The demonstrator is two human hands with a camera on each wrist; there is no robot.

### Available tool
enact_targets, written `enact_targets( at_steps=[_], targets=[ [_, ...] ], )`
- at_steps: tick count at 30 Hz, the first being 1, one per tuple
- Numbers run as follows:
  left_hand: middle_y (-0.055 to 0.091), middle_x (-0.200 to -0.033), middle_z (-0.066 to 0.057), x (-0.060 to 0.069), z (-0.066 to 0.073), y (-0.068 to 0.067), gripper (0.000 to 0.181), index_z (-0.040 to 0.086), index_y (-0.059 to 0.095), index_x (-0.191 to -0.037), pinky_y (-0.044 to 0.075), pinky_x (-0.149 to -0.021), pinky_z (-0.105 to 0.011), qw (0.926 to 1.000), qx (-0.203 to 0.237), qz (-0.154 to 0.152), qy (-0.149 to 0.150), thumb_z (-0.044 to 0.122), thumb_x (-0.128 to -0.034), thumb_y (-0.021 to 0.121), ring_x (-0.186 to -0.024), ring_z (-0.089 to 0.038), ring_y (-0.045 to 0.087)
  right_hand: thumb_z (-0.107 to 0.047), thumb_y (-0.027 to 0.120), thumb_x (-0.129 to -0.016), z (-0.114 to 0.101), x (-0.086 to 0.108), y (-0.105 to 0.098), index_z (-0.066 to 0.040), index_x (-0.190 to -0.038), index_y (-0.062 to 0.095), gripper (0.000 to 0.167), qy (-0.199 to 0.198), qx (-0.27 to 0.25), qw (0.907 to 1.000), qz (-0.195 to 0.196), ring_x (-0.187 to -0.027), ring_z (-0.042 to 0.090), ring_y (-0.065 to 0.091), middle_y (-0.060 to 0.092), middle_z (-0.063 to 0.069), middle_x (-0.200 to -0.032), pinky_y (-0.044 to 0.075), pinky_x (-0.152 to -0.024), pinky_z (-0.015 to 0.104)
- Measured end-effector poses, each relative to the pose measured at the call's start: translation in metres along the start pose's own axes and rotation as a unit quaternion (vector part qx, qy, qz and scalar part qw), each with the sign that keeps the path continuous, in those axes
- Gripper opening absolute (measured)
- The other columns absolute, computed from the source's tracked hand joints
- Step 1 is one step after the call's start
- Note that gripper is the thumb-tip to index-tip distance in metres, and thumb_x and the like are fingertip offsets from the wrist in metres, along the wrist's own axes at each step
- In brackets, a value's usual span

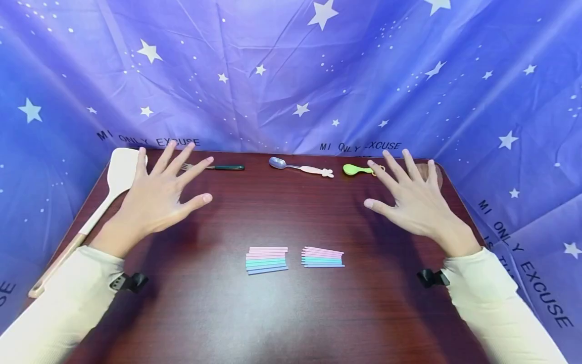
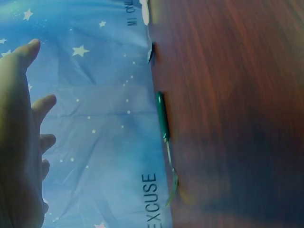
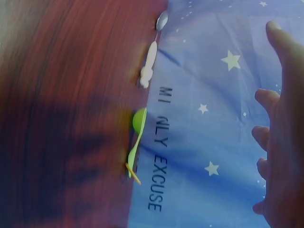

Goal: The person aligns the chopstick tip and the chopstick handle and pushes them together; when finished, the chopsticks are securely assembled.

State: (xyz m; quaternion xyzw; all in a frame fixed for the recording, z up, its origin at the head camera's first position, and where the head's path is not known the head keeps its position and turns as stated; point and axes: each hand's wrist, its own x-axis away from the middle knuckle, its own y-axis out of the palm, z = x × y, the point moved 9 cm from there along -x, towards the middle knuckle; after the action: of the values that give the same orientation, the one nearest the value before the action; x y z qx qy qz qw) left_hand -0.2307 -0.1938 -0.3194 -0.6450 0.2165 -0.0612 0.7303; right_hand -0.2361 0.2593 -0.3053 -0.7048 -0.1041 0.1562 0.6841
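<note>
Both hands are held above the table with fingers spread, holding nothing. In the head view my left hand (image 1: 156, 199) is between the white spatula (image 1: 120, 172) and the green-handled fork (image 1: 227, 167), covering part of each. My right hand (image 1: 416, 205) is near the green spoon (image 1: 356, 169), its fingertips overlapping the spoon's handle end. A round brown item (image 1: 425, 172) shows partly behind the right fingers. Two groups of pink, green and blue sticks (image 1: 267, 260) (image 1: 323, 257) lie side by side at mid-table. The left wrist view shows the fork (image 2: 163, 116); the right one shows the green spoon (image 3: 139, 121).
A metal spoon with a white handle (image 1: 313, 171) lies at the back middle of the dark wooden table (image 1: 282, 313). Blue-purple cloth (image 1: 273, 101) printed with stars and lettering stands behind the table and along both sides.
</note>
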Motion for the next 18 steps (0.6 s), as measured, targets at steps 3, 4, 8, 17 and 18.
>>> enact_targets(
  at_steps=[3, 4, 8, 17, 18],
  targets=[
    [0.018, -0.174, -0.004, 0.003, 0.006, 0.007, 0.075, 0.043, 0.026, -0.162, -0.003, -0.120, -0.077, 1.0000, 0.007, 0.002, 0.003, 0.071, -0.0963, 0.049, -0.162, -0.035, 0.009, -0.068, 0.052, -0.097, -0.008, 0.001, 0.006, -0.035, -0.166, 0.015, 0.085, -0.006, -0.018, 0.9998, 0.004, -0.162, 0.040, 0.001, 0.016, 0.008, -0.175, 0.001, -0.118, 0.078],
    [0.019, -0.174, -0.005, 0.004, 0.009, 0.010, 0.076, 0.042, 0.025, -0.162, -0.001, -0.120, -0.076, 1.0000, 0.009, 0.002, 0.003, 0.071, -0.0964, 0.049, -0.162, -0.035, 0.010, -0.067, 0.052, -0.098, -0.011, 0.002, 0.009, -0.034, -0.166, 0.015, 0.085, -0.008, -0.027, 0.9996, 0.003, -0.162, 0.040, 0.004, 0.019, 0.009, -0.174, 0.003, -0.120, 0.076],
    [0.021, -0.174, -0.007, 0.008, 0.023, 0.024, 0.075, 0.040, 0.026, -0.163, 0.003, -0.122, -0.073, 0.9992, 0.038, 0.003, 0.005, 0.068, -0.0972, 0.051, -0.162, -0.037, 0.011, -0.062, 0.053, -0.101, -0.028, 0.007, 0.027, -0.029, -0.167, 0.016, 0.082, -0.016, -0.069, 0.9975, -0.004, -0.159, 0.041, 0.020, 0.031, 0.014, -0.169, 0.013, -0.122, 0.070],
    [0.028, -0.171, -0.007, 0.024, 0.060, 0.057, 0.070, 0.036, 0.038, -0.159, 0.009, -0.125, -0.066, 0.9935, 0.112, 0.000, 0.019, 0.060, -0.0972, 0.058, -0.161, -0.036, 0.015, -0.050, 0.059, -0.102, -0.058, 0.017, 0.060, -0.025, -0.164, 0.027, 0.075, -0.036, -0.159, 0.9866, 0.002, -0.151, 0.039, 0.037, 0.043, 0.017, -0.162, 0.028, -0.119, 0.065],
    [0.029, -0.171, -0.007, 0.026, 0.064, 0.061, 0.069, 0.036, 0.039, -0.159, 0.011, -0.124, -0.067, 0.9927, 0.119, -0.002, 0.020, 0.059, -0.0972, 0.059, -0.161, -0.036, 0.016, -0.050, 0.059, -0.102, -0.059, 0.018, 0.063, -0.025, -0.164, 0.028, 0.074, -0.035, -0.171, 0.9846, 0.002, -0.151, 0.038, 0.038, 0.044, 0.015, -0.162, 0.028, -0.119, 0.065]
  ],
)
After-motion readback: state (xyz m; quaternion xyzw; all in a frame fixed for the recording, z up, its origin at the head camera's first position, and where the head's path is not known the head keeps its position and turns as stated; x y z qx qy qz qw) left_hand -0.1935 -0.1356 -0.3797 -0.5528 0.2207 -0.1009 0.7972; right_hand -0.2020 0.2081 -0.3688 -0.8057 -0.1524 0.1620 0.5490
